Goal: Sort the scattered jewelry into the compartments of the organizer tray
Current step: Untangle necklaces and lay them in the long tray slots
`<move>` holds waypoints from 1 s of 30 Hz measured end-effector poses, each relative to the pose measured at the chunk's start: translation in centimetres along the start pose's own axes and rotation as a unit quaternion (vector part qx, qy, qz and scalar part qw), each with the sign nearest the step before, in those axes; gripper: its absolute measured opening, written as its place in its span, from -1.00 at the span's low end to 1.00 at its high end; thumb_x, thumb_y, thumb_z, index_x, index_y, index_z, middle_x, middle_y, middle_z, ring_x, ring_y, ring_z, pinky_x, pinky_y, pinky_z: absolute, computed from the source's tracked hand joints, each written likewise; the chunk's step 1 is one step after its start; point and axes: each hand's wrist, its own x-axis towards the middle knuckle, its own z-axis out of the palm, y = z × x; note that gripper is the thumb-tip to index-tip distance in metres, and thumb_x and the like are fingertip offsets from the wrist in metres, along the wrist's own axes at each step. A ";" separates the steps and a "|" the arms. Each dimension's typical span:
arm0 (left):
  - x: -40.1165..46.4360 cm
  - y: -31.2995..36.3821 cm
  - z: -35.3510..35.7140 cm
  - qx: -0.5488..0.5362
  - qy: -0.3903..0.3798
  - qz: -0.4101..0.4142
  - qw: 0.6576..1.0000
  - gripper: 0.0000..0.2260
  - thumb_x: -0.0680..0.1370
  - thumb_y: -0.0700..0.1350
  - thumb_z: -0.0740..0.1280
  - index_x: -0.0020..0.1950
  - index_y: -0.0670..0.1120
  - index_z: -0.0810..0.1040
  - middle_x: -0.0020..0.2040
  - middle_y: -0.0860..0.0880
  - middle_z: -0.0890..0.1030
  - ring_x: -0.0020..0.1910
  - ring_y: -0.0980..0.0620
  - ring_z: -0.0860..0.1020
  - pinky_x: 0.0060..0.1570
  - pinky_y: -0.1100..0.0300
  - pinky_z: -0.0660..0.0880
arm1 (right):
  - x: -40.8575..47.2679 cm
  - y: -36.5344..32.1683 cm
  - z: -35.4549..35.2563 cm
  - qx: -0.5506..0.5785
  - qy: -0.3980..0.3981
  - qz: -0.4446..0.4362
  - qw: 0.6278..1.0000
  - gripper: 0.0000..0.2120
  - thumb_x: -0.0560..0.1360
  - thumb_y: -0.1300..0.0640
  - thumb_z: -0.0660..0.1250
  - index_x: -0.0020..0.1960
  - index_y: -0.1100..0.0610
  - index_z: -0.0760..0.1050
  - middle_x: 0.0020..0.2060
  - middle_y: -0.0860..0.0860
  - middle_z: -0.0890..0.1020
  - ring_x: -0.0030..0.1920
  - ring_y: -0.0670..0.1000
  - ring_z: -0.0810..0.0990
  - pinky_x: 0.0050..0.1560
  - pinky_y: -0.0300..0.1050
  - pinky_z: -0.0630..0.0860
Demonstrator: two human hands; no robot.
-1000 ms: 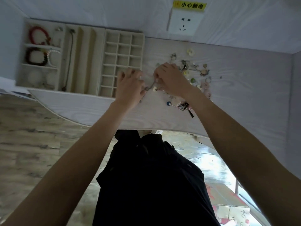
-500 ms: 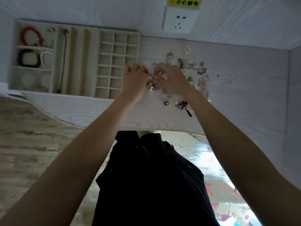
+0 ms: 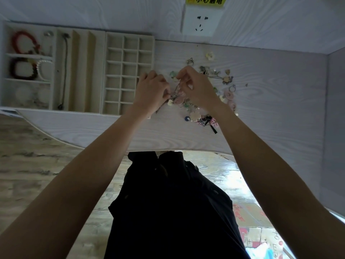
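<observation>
Pale wood-grain table (image 3: 261,113) carries everything, and nearest on it lies the near edge of the jewelry pile (image 3: 197,116), with a blue bead, a cream flower piece and a black-and-pink charm; just beyond these the two hands meet above the left end of the pile; the left hand (image 3: 151,92) has its fingers curled and pinching the lower end of a thin chain (image 3: 176,90), while the right hand (image 3: 197,86) pinches the same chain higher up with thumb and forefinger, its other fingers loosely bent; the chain runs slantwise between them, low at the left and higher at the right, so its long axis points roughly from the tray side toward the far right of the pile; whether it is free of the pieces beneath is hard to tell, since small items crowd right under it; the organizer tray (image 3: 128,35) lies left of the hands, its grid of small compartments just beside the left hand, so that hand is the nearer one to carry across; farther left are long slots, one holding a dark necklace (image 3: 65,71), and bracelet compartments with a red bracelet (image 3: 23,43); at the far wall sits a white socket (image 3: 201,21).
</observation>
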 end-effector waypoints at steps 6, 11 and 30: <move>0.4 0.2 0.1 0.078 -0.070 0.019 0.994 -0.66 0.61 -0.03 0.16 0.25 -0.25 0.46 0.22 -0.13 0.46 0.26 -0.15 0.32 0.17 0.04 0.21 | 0.0 -0.2 0.2 0.008 0.024 0.015 1.000 -0.87 0.53 0.33 0.19 0.01 0.21 0.49 -0.23 -0.21 0.49 -0.24 -0.19 0.52 -0.20 -0.40 0.43; -0.4 -0.5 -1.6 -0.063 0.007 -0.035 0.997 -0.80 0.59 -0.09 0.21 0.09 -0.18 0.53 0.00 -0.11 0.59 0.02 -0.09 0.49 0.00 0.14 0.32 | -0.4 -0.4 0.2 0.015 0.026 0.031 0.999 -0.79 0.51 0.33 0.19 0.05 0.22 0.56 -0.31 -0.08 0.54 -0.36 -0.23 0.46 -0.31 -0.44 0.34; -5.6 -3.3 -5.7 -0.327 0.011 -0.178 0.928 -0.86 0.47 -0.21 0.38 0.01 -0.07 0.58 -0.24 0.10 0.56 -0.29 0.29 0.48 -0.26 0.44 0.31 | -2.2 -4.0 1.0 0.146 -0.064 0.035 0.987 -0.83 0.57 0.20 0.25 -0.15 0.09 0.57 -0.16 -0.18 0.61 -0.08 -0.12 0.58 0.06 -0.08 0.50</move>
